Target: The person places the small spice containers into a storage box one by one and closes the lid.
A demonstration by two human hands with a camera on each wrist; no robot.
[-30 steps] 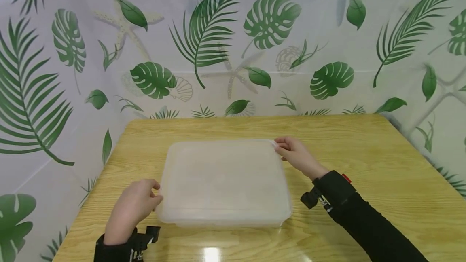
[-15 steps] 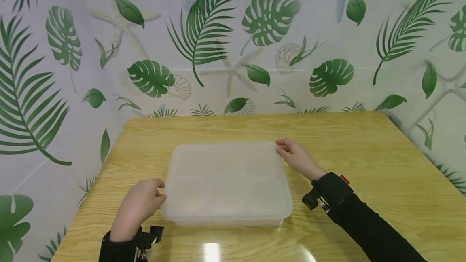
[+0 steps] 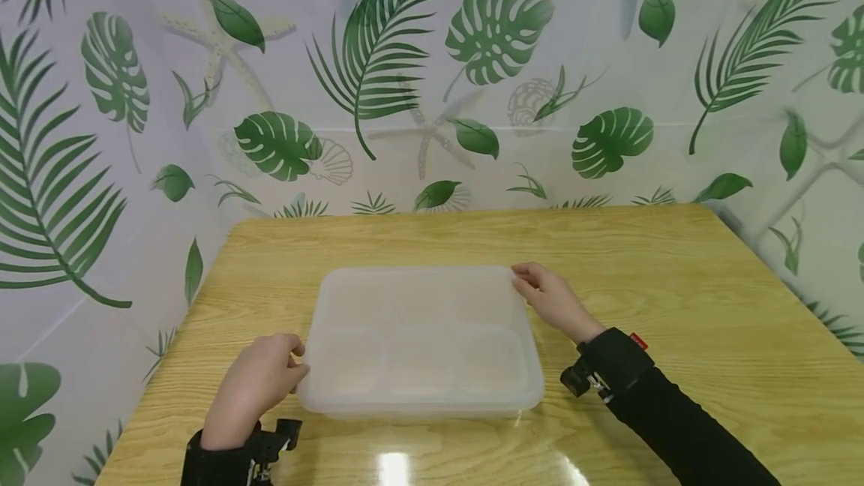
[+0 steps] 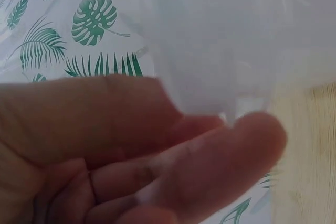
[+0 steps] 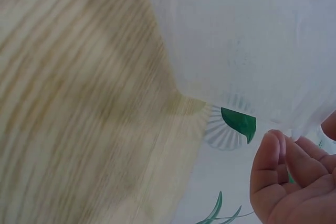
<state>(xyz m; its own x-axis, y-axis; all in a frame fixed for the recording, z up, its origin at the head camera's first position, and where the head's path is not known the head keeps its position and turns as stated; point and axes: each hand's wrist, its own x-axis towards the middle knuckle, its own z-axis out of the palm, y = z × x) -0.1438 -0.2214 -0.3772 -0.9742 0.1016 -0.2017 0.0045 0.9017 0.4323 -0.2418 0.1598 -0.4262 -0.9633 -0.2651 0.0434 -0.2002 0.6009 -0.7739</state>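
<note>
A translucent white plastic box [image 3: 418, 336] with rounded corners and a lid lies in front of me on the wooden table. Several compartments show faintly through its top. My left hand [image 3: 259, 377] pinches the rim at the left side, between thumb and fingers. In the left wrist view, the fingers [image 4: 210, 166] come up under the edge of the box [image 4: 210, 51]. At the far right corner, my right hand [image 3: 550, 295] pinches the rim. The right wrist view has the right hand's fingertips [image 5: 270, 142] at the lower edge of the cloudy plastic wall [image 5: 241, 40].
The wooden table [image 3: 675, 283] extends on all sides of the box. A white backdrop [image 3: 526, 171] printed with green leaves and starfish stands behind the table and along its left side. Each wrist carries a black strap with a small camera [image 3: 576, 375].
The far side of the box has come down and slightly nearer, and its compartments show more clearly. My left hand has shifted slightly right. Both hands keep their hold on the rim.
</note>
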